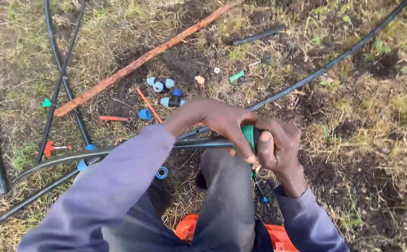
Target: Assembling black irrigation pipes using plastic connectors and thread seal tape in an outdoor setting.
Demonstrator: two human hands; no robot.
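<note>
Holding the black pipe [199,143] tight, the left hand [222,122] and right hand [278,147] squeeze the green cap [249,136]; it might slip off crooked.

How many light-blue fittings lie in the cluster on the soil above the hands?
5: three light-blue fittings together at top, one joined to a dark piece, one lower left. Others may be hidden.

No packages, labels, signs or screens are visible in the head view. The scene holds only bare ground, pipes and loose fittings, none of which carries a visible sticker, tag or printed panel.
</note>
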